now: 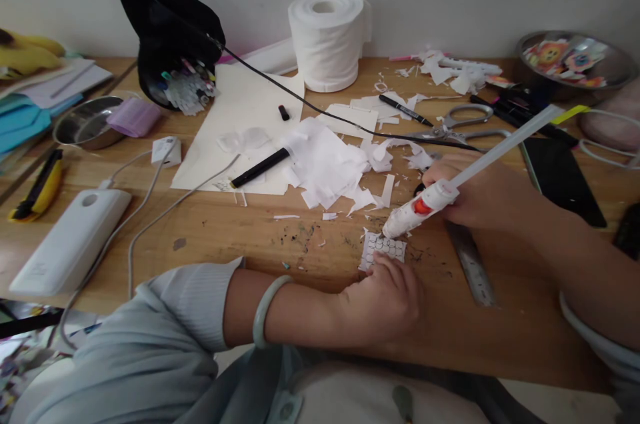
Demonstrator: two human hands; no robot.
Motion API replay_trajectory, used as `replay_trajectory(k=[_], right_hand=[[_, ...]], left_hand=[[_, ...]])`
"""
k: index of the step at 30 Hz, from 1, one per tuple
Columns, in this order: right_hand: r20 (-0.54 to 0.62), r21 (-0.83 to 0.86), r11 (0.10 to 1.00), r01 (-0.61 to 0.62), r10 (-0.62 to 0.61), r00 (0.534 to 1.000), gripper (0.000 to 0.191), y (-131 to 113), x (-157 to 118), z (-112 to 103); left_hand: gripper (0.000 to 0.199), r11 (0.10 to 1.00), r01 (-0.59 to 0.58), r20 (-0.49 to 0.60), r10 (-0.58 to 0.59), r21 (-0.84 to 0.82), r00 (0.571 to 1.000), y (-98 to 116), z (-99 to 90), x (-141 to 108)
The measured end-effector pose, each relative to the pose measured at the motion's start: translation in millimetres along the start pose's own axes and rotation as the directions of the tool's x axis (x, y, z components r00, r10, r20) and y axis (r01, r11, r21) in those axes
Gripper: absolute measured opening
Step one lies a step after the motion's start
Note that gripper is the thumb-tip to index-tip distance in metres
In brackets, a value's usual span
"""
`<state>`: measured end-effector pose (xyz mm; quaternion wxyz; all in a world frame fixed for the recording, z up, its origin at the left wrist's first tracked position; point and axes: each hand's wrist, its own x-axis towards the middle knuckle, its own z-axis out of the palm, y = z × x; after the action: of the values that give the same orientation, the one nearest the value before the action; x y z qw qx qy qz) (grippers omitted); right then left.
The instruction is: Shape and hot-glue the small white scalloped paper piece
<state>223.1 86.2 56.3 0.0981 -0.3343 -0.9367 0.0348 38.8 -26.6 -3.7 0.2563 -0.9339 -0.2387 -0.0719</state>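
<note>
A white hot glue gun [415, 211] is in my right hand [483, 194], whose fingers are wrapped round its handle, largely hidden from here. From its rear a long translucent glue stick [505, 147] slants up to the right. The nozzle points down at the upper edge of a small white paper piece [377, 247] drawn with black scale-like outlines; whether it touches cannot be told. My left hand [387, 294], fingers curled, holds the lower edge of that piece against the table. A metal ruler [473, 271] lies below my right hand.
Paper scraps [330, 164], a black marker [260, 167] and scissors [465, 124] lie beyond my hands. A black cable [280, 87] crosses the view. A tissue roll [326, 44] stands by the wall, a power bank [70, 241] at left, a phone [563, 181] at right.
</note>
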Motion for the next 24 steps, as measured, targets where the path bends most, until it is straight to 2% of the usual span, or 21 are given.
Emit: replay_trajectory(k=[8, 12, 19, 24], right_hand=[[0.020, -0.017, 1.000, 0.012, -0.011, 1.000, 0.006, -0.1, 0.9, -0.6], [0.015, -0.038, 0.999, 0.009, -0.009, 1.000, 0.003, 0.5, -1.1, -0.6], [-0.002, -0.036, 0.999, 0.005, -0.005, 1.000, 0.006, 1.4, -1.7, 0.2], [0.010, -0.080, 0.997, -0.005, 0.006, 1.000, 0.003, 3.7, -4.2, 0.0]], left_hand=[[0.025, 0.999, 0.036, -0.008, -0.036, -0.015, 0.999, 1.1, -0.3, 0.3], [0.027, 1.000, 0.007, -0.006, -0.007, -0.002, 1.000, 0.9, -0.2, -0.3], [0.028, 1.000, 0.028, -0.009, -0.028, 0.001, 1.000, 0.1, -0.2, 0.7], [0.027, 1.000, -0.014, 0.012, 0.014, -0.002, 1.000, -0.3, 0.6, -0.4]])
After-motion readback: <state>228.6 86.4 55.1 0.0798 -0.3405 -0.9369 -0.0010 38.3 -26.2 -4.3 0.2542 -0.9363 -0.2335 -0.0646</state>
